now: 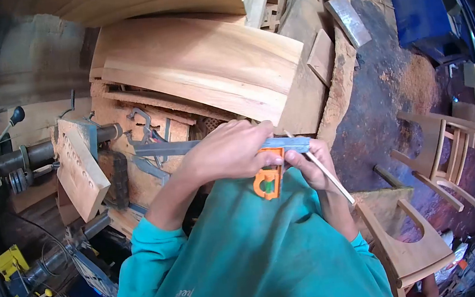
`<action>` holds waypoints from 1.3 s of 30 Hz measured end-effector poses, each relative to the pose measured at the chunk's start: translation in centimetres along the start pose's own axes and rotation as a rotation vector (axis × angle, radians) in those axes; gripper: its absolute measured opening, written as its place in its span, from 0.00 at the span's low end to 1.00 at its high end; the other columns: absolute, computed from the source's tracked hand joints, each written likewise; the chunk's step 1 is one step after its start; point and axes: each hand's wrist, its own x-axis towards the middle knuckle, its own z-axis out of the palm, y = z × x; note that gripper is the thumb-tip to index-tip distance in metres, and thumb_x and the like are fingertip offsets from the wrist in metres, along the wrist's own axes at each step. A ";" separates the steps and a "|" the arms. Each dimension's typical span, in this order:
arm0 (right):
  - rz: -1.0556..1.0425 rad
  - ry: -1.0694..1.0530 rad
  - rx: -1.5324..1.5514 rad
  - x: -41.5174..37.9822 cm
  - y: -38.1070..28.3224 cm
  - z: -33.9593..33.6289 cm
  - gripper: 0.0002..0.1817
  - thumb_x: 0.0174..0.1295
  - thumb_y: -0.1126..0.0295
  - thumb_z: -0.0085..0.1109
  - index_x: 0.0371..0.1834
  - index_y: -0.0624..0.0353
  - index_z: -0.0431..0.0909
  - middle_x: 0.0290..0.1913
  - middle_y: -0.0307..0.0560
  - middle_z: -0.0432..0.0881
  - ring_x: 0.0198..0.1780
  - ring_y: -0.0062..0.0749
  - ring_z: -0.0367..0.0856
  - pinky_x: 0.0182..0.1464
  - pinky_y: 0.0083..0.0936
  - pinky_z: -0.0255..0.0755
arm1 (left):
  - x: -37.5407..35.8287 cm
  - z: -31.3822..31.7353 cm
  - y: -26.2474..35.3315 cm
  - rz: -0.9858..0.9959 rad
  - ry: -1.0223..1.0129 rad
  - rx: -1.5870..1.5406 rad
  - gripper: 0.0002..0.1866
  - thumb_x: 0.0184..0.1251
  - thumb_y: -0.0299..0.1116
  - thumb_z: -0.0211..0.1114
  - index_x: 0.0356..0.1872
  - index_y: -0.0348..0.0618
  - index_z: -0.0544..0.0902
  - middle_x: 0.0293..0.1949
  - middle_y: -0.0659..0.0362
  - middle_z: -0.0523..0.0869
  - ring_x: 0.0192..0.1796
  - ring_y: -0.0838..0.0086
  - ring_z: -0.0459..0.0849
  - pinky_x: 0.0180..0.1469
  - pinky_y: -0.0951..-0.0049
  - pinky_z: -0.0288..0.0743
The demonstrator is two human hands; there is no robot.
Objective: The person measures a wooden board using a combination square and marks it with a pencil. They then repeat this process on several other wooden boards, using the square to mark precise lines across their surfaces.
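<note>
My left hand (229, 152), back upward, is closed round a long grey bar (165, 149) and the orange head of a square-like tool (268, 182) with a green part in it. My right hand (316, 169) pinches the bar's bluish-grey end, its thumb beside the orange head. A thin pale stick (334, 182) passes through the fingers of my right hand and slants down to the right. Both hands are close together in front of the teal shirt (252, 250). What the fingertips touch under the bar is hidden.
Wide wooden boards (201, 62) lie beyond my hands. At the left, a wooden block with holes (80, 170) sits by a machine column (26, 159). Wooden chair parts (406, 246) and a chair (444, 150) stand right, with a blue box (422, 16) farther back.
</note>
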 end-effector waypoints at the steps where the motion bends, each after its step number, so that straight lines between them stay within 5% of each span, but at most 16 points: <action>1: -0.023 0.084 0.040 -0.5 0.3 -0.3 0.11 0.65 0.68 0.59 0.42 0.66 0.81 0.33 0.43 0.83 0.32 0.22 0.80 0.36 0.20 0.76 | 0.5 0.1 0.5 0.057 -0.006 0.021 0.20 0.60 0.45 0.65 0.35 0.35 0.74 0.23 0.44 0.79 0.32 0.48 0.82 0.34 0.53 0.70; 10: -0.110 0.327 0.291 -3.1 1.3 -1.8 0.15 0.68 0.66 0.51 0.45 0.69 0.78 0.35 0.50 0.84 0.34 0.28 0.84 0.35 0.22 0.79 | 1.7 0.9 1.4 0.127 0.092 0.033 0.18 0.59 0.40 0.65 0.45 0.39 0.81 0.34 0.45 0.84 0.40 0.51 0.83 0.43 0.58 0.75; 14: -0.158 0.380 0.293 -3.7 0.8 -2.0 0.15 0.69 0.67 0.49 0.44 0.71 0.77 0.36 0.52 0.84 0.35 0.29 0.84 0.37 0.22 0.80 | 2.6 1.7 0.6 0.274 0.211 0.001 0.16 0.58 0.38 0.65 0.43 0.38 0.82 0.36 0.47 0.84 0.42 0.53 0.82 0.44 0.60 0.74; 18: -0.133 0.358 0.078 -2.4 -1.5 -1.9 0.15 0.69 0.66 0.50 0.44 0.69 0.78 0.33 0.48 0.83 0.33 0.26 0.82 0.36 0.22 0.79 | 3.4 1.1 0.8 0.201 0.121 0.056 0.16 0.60 0.39 0.64 0.43 0.38 0.81 0.35 0.48 0.84 0.41 0.54 0.82 0.45 0.62 0.74; 24: 0.011 0.253 -0.021 0.5 -2.6 -2.0 0.13 0.68 0.63 0.54 0.37 0.63 0.81 0.25 0.38 0.82 0.25 0.13 0.74 0.27 0.12 0.68 | 2.4 2.1 -0.4 0.065 0.210 -0.239 0.16 0.64 0.41 0.63 0.37 0.35 0.80 0.25 0.54 0.80 0.27 0.69 0.74 0.31 0.70 0.66; 25: -0.020 0.224 -0.061 0.5 -2.6 -2.0 0.13 0.68 0.63 0.55 0.38 0.64 0.80 0.27 0.39 0.82 0.25 0.13 0.75 0.28 0.12 0.68 | 2.1 2.3 -0.1 0.091 0.291 -0.284 0.15 0.64 0.41 0.64 0.32 0.36 0.80 0.20 0.54 0.76 0.21 0.71 0.67 0.26 0.70 0.61; 27: -0.053 0.187 -0.105 0.8 -3.0 -2.3 0.13 0.67 0.63 0.57 0.40 0.64 0.80 0.29 0.39 0.82 0.26 0.13 0.75 0.29 0.12 0.69 | 1.4 1.3 -0.2 0.070 0.298 -0.153 0.16 0.63 0.43 0.64 0.30 0.36 0.81 0.17 0.54 0.74 0.20 0.69 0.68 0.25 0.69 0.61; 29: -0.455 0.518 -0.285 1.1 -3.5 -2.5 0.17 0.60 0.62 0.65 0.43 0.66 0.80 0.32 0.46 0.83 0.28 0.24 0.80 0.31 0.21 0.73 | 0.3 0.1 0.1 -0.013 0.307 0.124 0.18 0.57 0.47 0.66 0.27 0.39 0.82 0.14 0.49 0.74 0.19 0.61 0.75 0.24 0.63 0.65; 30: -0.456 0.497 -0.286 1.3 -4.5 -2.6 0.17 0.60 0.62 0.65 0.43 0.66 0.80 0.32 0.46 0.83 0.28 0.24 0.80 0.31 0.21 0.73 | 0.0 -0.8 0.9 -0.026 0.323 0.121 0.18 0.57 0.47 0.66 0.27 0.39 0.82 0.14 0.49 0.74 0.19 0.61 0.75 0.24 0.63 0.65; 32: -0.658 0.212 -0.899 1.0 -7.2 -2.7 0.25 0.51 0.57 0.72 0.43 0.67 0.79 0.36 0.56 0.83 0.31 0.41 0.83 0.34 0.31 0.75 | -0.4 -2.0 2.4 0.032 0.174 0.505 0.18 0.52 0.48 0.67 0.26 0.41 0.83 0.16 0.48 0.78 0.23 0.56 0.81 0.27 0.58 0.69; 33: -0.574 0.051 -0.944 1.2 -7.8 -2.1 0.29 0.44 0.53 0.75 0.41 0.68 0.79 0.33 0.61 0.82 0.33 0.52 0.82 0.36 0.38 0.74 | -0.3 -1.8 3.0 0.059 0.126 0.611 0.16 0.49 0.46 0.68 0.25 0.42 0.83 0.16 0.50 0.80 0.24 0.56 0.82 0.27 0.57 0.72; 34: -0.576 0.047 -0.945 1.7 -8.1 -1.9 0.29 0.44 0.53 0.75 0.41 0.68 0.79 0.33 0.61 0.82 0.33 0.52 0.82 0.36 0.38 0.74 | -0.1 -1.6 3.9 0.055 0.129 0.610 0.16 0.49 0.46 0.68 0.25 0.42 0.83 0.16 0.50 0.80 0.24 0.56 0.82 0.27 0.57 0.72; 36: -0.157 -0.534 -0.834 3.1 -8.7 -1.3 0.27 0.44 0.53 0.75 0.36 0.67 0.79 0.29 0.59 0.81 0.30 0.50 0.81 0.35 0.36 0.73 | -0.3 -1.0 5.9 0.245 -0.045 0.641 0.14 0.50 0.43 0.67 0.24 0.41 0.81 0.17 0.54 0.81 0.22 0.59 0.82 0.25 0.60 0.73; 37: -0.168 -0.587 -0.731 2.7 -9.3 -0.9 0.24 0.47 0.54 0.74 0.33 0.66 0.79 0.25 0.54 0.80 0.27 0.40 0.80 0.33 0.32 0.72 | -0.4 -0.6 6.5 0.312 -0.046 0.682 0.13 0.50 0.42 0.66 0.24 0.42 0.81 0.17 0.55 0.81 0.21 0.60 0.83 0.24 0.62 0.74; 38: -0.174 -0.596 -0.739 2.4 -8.6 -1.0 0.24 0.47 0.54 0.74 0.33 0.66 0.79 0.25 0.54 0.80 0.27 0.40 0.80 0.33 0.32 0.72 | -0.5 -0.6 7.0 0.378 -0.042 0.726 0.12 0.50 0.40 0.65 0.24 0.42 0.80 0.17 0.56 0.82 0.21 0.62 0.83 0.24 0.64 0.75; 39: -0.199 -0.584 -0.617 2.1 -7.3 -1.5 0.22 0.49 0.56 0.72 0.33 0.66 0.79 0.24 0.52 0.80 0.26 0.34 0.79 0.32 0.30 0.71 | -0.5 -0.9 7.9 0.341 -0.111 0.725 0.11 0.50 0.38 0.64 0.24 0.41 0.78 0.25 0.54 0.84 0.30 0.68 0.86 0.29 0.70 0.77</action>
